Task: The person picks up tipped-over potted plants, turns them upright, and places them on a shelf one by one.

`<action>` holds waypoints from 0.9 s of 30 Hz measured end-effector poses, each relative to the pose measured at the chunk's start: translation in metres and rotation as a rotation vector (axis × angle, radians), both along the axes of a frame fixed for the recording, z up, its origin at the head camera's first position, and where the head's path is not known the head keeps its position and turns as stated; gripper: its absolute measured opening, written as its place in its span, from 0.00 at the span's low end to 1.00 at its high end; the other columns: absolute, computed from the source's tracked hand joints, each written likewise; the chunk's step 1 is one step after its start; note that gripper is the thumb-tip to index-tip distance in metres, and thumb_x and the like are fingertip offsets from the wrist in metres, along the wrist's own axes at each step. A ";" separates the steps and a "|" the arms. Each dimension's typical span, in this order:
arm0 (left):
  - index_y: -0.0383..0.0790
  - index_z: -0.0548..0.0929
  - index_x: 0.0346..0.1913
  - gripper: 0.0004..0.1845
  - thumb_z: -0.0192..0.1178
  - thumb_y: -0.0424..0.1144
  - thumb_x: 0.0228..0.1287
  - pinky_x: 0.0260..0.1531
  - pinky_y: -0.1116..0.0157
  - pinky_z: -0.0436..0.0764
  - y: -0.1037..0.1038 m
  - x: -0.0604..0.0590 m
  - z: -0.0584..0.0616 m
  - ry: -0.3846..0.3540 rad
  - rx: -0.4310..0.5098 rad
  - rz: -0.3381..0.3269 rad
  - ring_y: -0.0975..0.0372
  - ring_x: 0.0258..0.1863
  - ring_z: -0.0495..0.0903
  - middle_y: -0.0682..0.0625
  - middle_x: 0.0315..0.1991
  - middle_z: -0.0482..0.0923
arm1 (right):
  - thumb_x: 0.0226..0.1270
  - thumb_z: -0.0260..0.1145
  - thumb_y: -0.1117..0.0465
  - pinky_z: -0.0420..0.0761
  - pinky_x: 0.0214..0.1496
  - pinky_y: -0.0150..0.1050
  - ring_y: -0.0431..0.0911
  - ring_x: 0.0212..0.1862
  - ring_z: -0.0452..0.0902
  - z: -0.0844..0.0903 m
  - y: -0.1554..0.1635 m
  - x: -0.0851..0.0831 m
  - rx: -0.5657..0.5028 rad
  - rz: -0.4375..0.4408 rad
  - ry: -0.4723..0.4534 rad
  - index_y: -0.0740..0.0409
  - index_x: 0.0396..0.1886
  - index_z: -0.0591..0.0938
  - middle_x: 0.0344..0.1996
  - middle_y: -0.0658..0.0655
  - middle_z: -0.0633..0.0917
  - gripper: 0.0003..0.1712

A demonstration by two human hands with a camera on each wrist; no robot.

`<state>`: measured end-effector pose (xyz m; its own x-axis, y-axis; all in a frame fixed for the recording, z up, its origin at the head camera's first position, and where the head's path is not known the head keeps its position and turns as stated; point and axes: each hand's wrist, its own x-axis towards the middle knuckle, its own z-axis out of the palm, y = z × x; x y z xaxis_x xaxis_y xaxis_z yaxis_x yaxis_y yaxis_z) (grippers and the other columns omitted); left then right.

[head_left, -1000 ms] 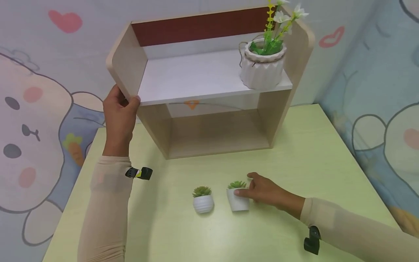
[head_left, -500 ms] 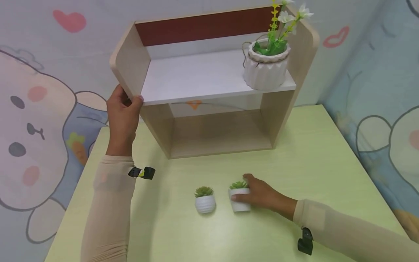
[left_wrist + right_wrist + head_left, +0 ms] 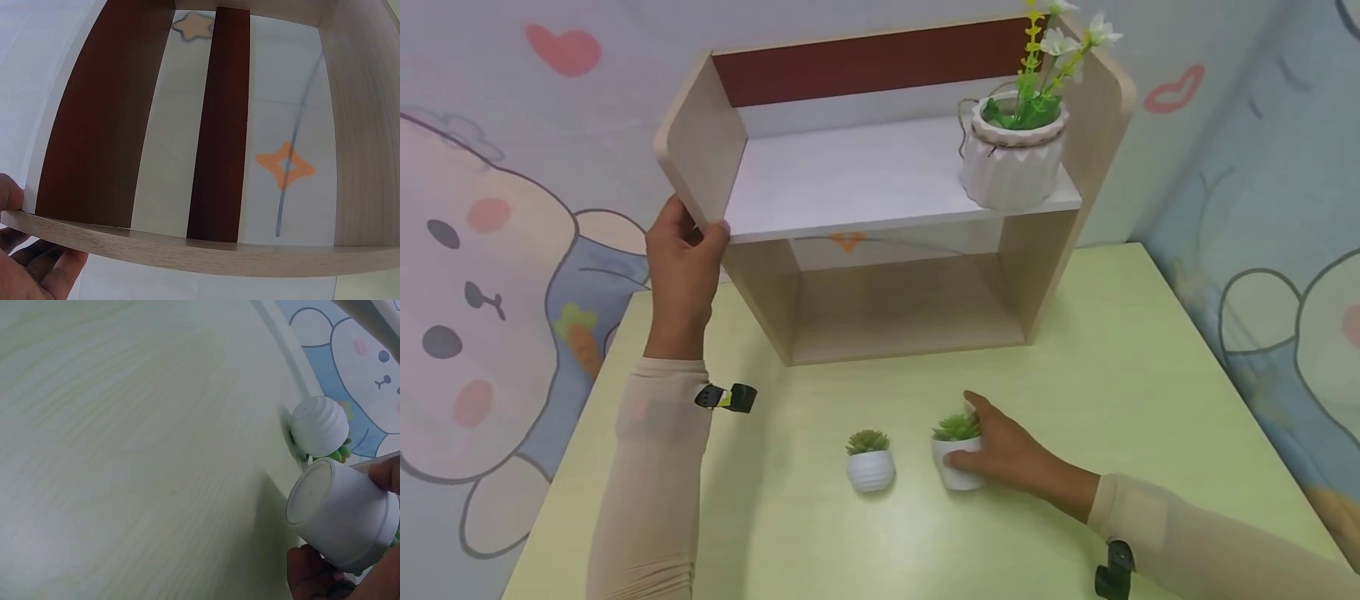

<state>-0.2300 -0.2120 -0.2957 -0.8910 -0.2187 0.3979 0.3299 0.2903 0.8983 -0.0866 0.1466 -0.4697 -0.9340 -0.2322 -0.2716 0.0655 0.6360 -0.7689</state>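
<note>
My right hand (image 3: 1003, 454) is wrapped round a small white pot (image 3: 957, 471) with a green plant in it, thumb on the near side, fingers behind. The wrist view shows the pot's (image 3: 340, 515) bare underside, so it is tilted and lifted off the table (image 3: 1105, 367), I think; how far I cannot tell. Just beside it, to its left, stands a second small pot (image 3: 870, 468), rounder and ribbed, also with a green tuft, apart from my fingers and from the first pot.

My left hand (image 3: 683, 262) grips the front edge of the shelf unit's (image 3: 880, 300) left side panel, thumb on the inner face, fingers curled round the outside. The wrist view shows my fingers (image 3: 47, 265) under that wooden edge.

The shelf unit stands at the back of the table, open to the front, with a white board across the middle. On that board's right end sits a bigger ribbed white vase (image 3: 1011, 162) holding white and yellow flowers. Behind is a wall (image 3: 490, 250) printed with cartoon rabbits and hearts.
</note>
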 end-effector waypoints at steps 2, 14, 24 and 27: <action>0.50 0.79 0.71 0.26 0.56 0.30 0.72 0.62 0.51 0.80 0.000 0.000 -0.001 0.011 -0.001 -0.004 0.54 0.60 0.81 0.46 0.65 0.80 | 0.56 0.78 0.54 0.79 0.59 0.53 0.54 0.54 0.79 0.001 0.003 0.001 -0.020 0.000 0.021 0.69 0.81 0.57 0.65 0.68 0.78 0.59; 0.47 0.79 0.71 0.26 0.56 0.30 0.72 0.63 0.51 0.79 0.001 0.001 0.002 0.019 0.008 -0.011 0.55 0.61 0.81 0.46 0.65 0.80 | 0.51 0.80 0.61 0.77 0.62 0.58 0.58 0.61 0.75 -0.007 0.012 0.007 -0.119 0.032 0.148 0.68 0.81 0.56 0.65 0.67 0.73 0.61; 0.45 0.79 0.71 0.27 0.56 0.29 0.71 0.62 0.54 0.79 0.002 -0.005 0.001 -0.001 0.029 -0.004 0.56 0.60 0.81 0.45 0.64 0.80 | 0.48 0.80 0.72 0.78 0.63 0.58 0.58 0.63 0.75 -0.020 0.010 0.010 -0.075 0.056 0.250 0.66 0.82 0.55 0.63 0.60 0.72 0.64; 0.45 0.79 0.71 0.26 0.56 0.29 0.71 0.62 0.54 0.80 0.001 -0.004 -0.001 -0.010 0.029 0.003 0.56 0.59 0.81 0.45 0.64 0.81 | 0.46 0.79 0.74 0.78 0.64 0.58 0.57 0.64 0.76 -0.023 0.008 0.013 -0.076 0.064 0.257 0.66 0.82 0.55 0.63 0.59 0.73 0.64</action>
